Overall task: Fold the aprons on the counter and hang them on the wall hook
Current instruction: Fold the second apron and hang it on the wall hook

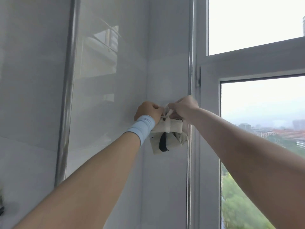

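In the corner where the glossy grey wall (107, 80) meets the window frame (247, 61), a folded apron (166, 134) hangs as a compact cream bundle, held up against the wall at about the middle of the view. A black band (163, 142) runs down the lower part of the bundle, and a pale strap (167, 113) rises from its top, knotted or bunched just above the fold.

Both hands meet at that strap. The left hand (147, 111) is curled into a fist with its fingers closed on the strap's left side; a light blue wristband (142, 128) wraps the wrist and overlaps the bundle's upper left corner. The right hand (183, 106) reaches in from the right, its fingers and thumb pinching the strap from the other side. What the strap is fixed to is hidden behind the hands.

A shiny metal pipe (67, 96) runs up the wall well to the left, and a thinner pipe (190, 47) rises beside the window frame just behind the right hand. Through the window (255, 22) show a bright sky, distant buildings (280, 133) and green trees (239, 204) below.
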{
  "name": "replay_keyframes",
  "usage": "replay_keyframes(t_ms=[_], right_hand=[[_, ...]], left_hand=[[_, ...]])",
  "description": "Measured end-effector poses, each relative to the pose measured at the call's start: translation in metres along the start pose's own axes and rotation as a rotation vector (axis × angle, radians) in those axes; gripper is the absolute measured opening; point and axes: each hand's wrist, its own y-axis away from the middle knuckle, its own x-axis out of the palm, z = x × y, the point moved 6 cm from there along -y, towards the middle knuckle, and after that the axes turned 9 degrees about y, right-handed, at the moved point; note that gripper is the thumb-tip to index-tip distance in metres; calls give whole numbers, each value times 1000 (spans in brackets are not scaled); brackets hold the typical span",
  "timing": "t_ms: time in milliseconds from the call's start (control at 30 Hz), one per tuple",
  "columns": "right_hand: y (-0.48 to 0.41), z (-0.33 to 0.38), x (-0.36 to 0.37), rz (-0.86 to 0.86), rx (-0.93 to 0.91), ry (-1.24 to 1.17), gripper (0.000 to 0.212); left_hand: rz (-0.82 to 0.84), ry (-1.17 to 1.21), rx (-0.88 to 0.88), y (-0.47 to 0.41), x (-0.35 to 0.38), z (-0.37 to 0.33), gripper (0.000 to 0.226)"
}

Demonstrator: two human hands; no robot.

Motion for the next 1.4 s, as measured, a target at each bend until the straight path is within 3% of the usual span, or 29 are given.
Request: replay_keyframes(t_ms=[167, 300, 433, 600, 700, 900, 1000, 1200, 1300, 1400], right_hand=[[-19, 1, 15, -210, -44, 245, 16], [-17, -13, 19, -225, -20, 298, 27], [-1, -30, 24, -96, 6, 396, 21], [40, -31, 33, -32, -165, 429, 39], [62, -33, 37, -106, -289, 562, 52], [79, -46, 43, -207, -455, 650, 41], [81, -50, 53, -174, -491, 777, 40], [84, -48, 47, -36, -380, 734, 22], [105, -41, 27, -70, -372, 571, 35], [141, -37, 7, -166, -400, 492, 35]], left_hand=[[91, -83, -84, -12, 13, 15, 39], [184, -83, -75, -10, 22, 30, 25], [236, -90, -5, -1, 26, 35, 23], [159, -7, 48, 11, 19, 42, 18], [116, 48, 77, 23, 16, 49, 18], [33, -28, 330, 54, 9, 64, 34], [126, -150, 276, 57, 14, 71, 44], [212, -224, 219, 54, 4, 58, 35], [144, -164, 294, 69, -15, 46, 35], [26, -96, 358, 106, -41, 29, 30]])
